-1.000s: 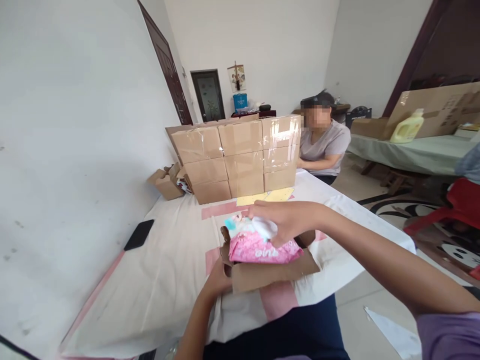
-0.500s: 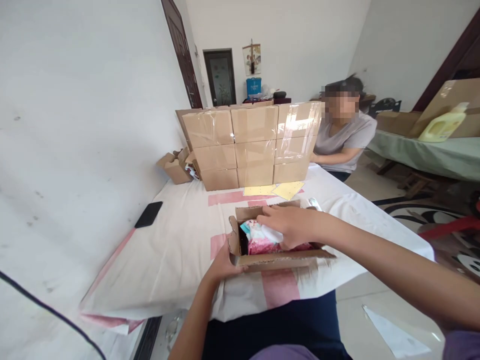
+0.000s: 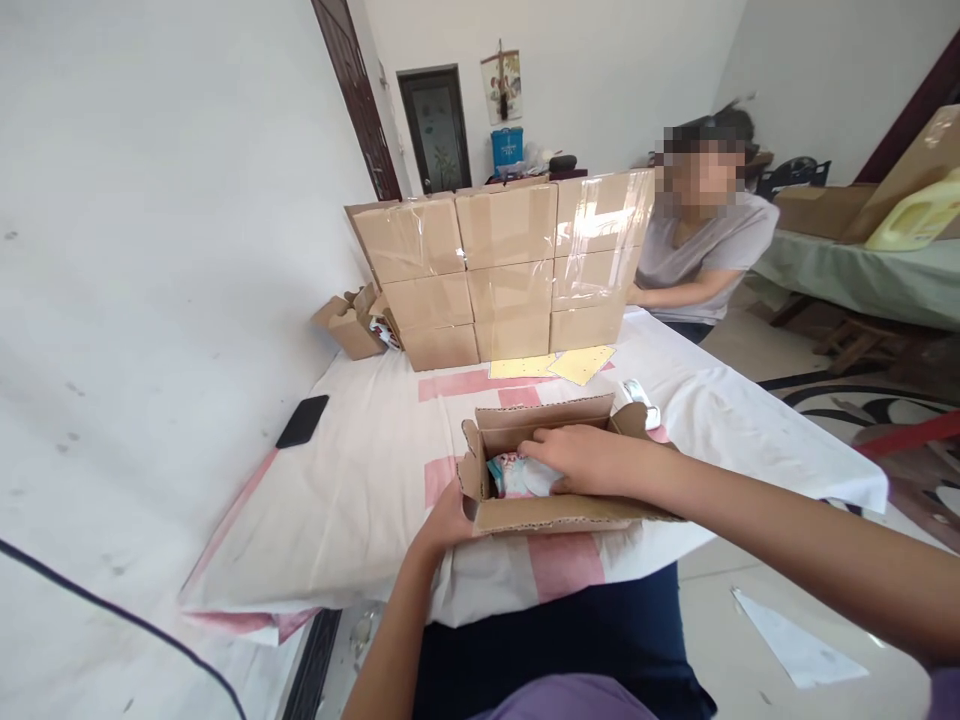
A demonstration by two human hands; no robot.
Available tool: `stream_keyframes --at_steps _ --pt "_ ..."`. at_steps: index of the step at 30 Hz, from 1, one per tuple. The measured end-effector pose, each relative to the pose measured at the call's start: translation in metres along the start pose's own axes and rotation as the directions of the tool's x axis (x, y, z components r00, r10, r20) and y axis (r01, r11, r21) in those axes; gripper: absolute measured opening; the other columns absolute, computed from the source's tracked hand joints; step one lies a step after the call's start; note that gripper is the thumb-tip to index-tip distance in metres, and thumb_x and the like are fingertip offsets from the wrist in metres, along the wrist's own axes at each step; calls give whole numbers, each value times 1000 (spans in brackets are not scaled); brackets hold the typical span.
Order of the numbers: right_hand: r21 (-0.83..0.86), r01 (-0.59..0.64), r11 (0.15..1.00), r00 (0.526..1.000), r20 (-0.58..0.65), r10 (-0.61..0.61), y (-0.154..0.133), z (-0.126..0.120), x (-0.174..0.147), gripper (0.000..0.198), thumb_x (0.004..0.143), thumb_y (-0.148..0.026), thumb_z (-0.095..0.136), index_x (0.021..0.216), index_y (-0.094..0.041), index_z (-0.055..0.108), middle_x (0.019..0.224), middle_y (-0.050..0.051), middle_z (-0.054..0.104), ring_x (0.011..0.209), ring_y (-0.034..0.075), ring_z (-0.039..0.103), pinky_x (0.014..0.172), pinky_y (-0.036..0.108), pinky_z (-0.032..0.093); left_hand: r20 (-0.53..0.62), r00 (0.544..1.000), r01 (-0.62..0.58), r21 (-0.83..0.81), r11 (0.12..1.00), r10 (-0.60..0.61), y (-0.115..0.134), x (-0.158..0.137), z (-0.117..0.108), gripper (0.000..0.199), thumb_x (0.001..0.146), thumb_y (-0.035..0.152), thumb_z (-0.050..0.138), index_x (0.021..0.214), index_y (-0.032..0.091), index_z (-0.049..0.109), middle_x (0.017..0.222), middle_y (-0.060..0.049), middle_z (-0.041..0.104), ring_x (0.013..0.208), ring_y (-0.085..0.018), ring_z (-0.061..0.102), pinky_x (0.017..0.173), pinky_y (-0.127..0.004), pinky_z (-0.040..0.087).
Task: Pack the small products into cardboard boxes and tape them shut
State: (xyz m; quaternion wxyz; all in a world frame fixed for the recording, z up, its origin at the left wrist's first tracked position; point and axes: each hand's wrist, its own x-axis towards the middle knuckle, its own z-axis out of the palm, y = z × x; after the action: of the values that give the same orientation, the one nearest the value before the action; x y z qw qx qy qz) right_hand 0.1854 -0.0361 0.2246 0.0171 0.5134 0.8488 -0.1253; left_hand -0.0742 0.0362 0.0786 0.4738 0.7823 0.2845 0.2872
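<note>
An open cardboard box (image 3: 555, 517) stands on the cloth-covered table close in front of me, its flaps up. My left hand (image 3: 450, 520) grips its near left corner, thumb by the left flap. Inside lies a soft plastic packet (image 3: 510, 478), white, pink and teal, low between the walls. My right hand (image 3: 577, 460) reaches in over the right side, with its fingers curled on the packet and partly covering it. A white object (image 3: 639, 400) sits behind the box's right end; its kind is unclear.
A stack of taped cardboard boxes (image 3: 510, 275) stands at the back, with yellow sheets (image 3: 581, 364) before it. A black phone (image 3: 302, 421) lies left. Another open box (image 3: 356, 325) is by the wall. A co-worker (image 3: 705, 250) sits at the far right.
My right hand has pushed down into the box, and the packet sits lower, below the rim. The left hand keeps its grip on the corner. The view has shifted slightly.
</note>
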Motion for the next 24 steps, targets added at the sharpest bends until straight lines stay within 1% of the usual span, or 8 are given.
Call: stream_keyframes --at_steps 2,4,7,10,13,17,21,24 --pt "-41 -30 999 1000 3 30 3 -1 -8 33 86 -28 65 118 -20 65 105 10 69 87 29 67 67 34 43 -12 1000 21 0 1000 -21 -3 0 1 101 55 54 87 141 15 52 136 -17 62 131 -41 52 114 -54 40" --pt "-45 -35 998 999 29 36 3 -1 -13 15 90 -21 57 98 -20 69 94 8 70 81 27 67 66 33 40 -31 999 28 1 1000 -27 -10 0 3 101 53 50 90 141 16 53 135 -16 62 133 -42 50 116 -54 39" --pt "-13 26 1000 998 66 -25 2 -3 -14 23 90 -12 50 83 -21 70 88 6 71 79 24 66 66 32 37 -53 998 20 13 1000 -19 -21 0 5 98 53 41 92 140 16 55 138 -17 61 134 -42 49 116 -54 40" --pt "-69 4 998 994 110 4 -1 -5 -13 26 88 -9 49 89 -22 72 81 6 70 72 24 64 63 32 35 -36 999 4 14 1000 -4 -26 -1 5 93 57 37 89 141 17 54 141 -17 60 134 -42 50 114 -54 42" --pt "-87 -63 994 980 184 78 -4 -3 -13 25 93 -15 48 94 -21 72 73 7 67 60 22 59 59 32 33 -26 1000 -9 11 1000 9 -25 -3 3 88 62 37 86 141 17 53 141 -16 60 131 -41 54 112 -53 45" --pt "-77 -72 994 967 239 89 -3 3 -9 26 92 -12 46 98 -20 70 73 8 66 59 22 58 54 32 30 -28 999 25 4 1000 -25 -27 -5 1 78 63 43 85 133 21 59 126 -12 68 120 -37 62 104 -51 53" --pt "-29 -84 996 956 280 89 4 2 -1 26 91 -9 48 103 -19 69 72 8 65 56 21 58 54 32 31 -106 994 -33 -14 999 32 -35 -8 1 96 61 53 87 143 23 48 126 -12 66 105 -31 68 91 -46 60" --pt "5 -131 991 957 261 126 -4 -2 -3 29 94 -8 47 110 -21 67 77 9 69 62 24 63 59 33 37 -189 973 -121 74 990 133 -30 -10 7 100 63 65 83 148 28 44 136 -14 61 113 -32 66 98 -47 57"
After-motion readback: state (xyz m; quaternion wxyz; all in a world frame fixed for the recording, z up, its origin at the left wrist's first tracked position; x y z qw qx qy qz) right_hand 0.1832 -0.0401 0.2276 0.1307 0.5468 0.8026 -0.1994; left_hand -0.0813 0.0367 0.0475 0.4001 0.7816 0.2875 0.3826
